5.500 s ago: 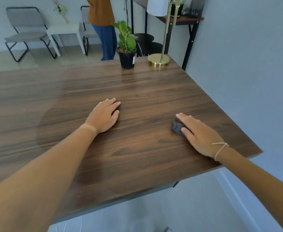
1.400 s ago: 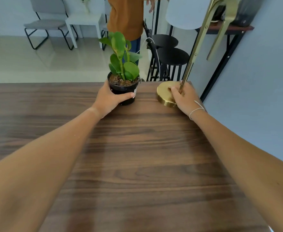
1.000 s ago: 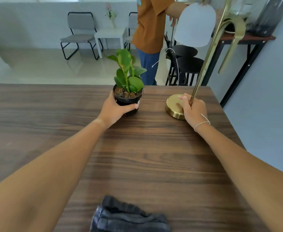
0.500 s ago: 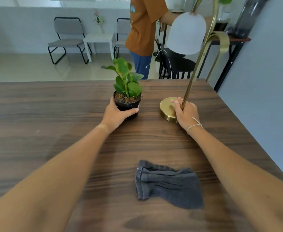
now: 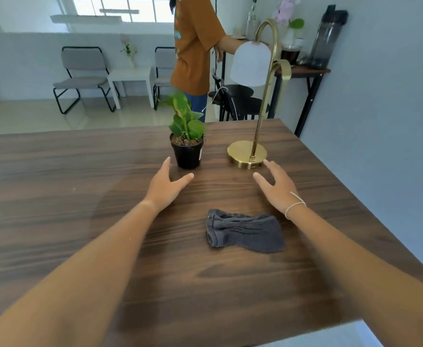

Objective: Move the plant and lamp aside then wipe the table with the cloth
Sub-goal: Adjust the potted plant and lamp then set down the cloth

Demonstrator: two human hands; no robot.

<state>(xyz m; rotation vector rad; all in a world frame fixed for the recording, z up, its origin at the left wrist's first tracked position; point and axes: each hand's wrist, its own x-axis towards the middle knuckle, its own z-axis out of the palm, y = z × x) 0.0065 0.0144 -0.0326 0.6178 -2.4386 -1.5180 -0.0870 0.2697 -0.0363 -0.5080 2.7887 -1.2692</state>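
A small green plant in a black pot stands on the dark wooden table, back from its far edge. To its right stands a brass lamp with a curved neck and white shade. My left hand hovers open just in front of the pot, apart from it. My right hand, with a thin band on the wrist, is open just in front of the lamp's base. A folded dark grey cloth lies on the table between my forearms, nearer to me.
A person in an orange shirt stands beyond the table's far edge. Black stools and a side table with bottles are behind the lamp. A blue-grey wall runs along the right edge. Grey chairs stand far left.
Both hands have let go: the left came off the plant pot, the right off the lamp stem, and both drew back toward me. Plant and lamp now stand free.
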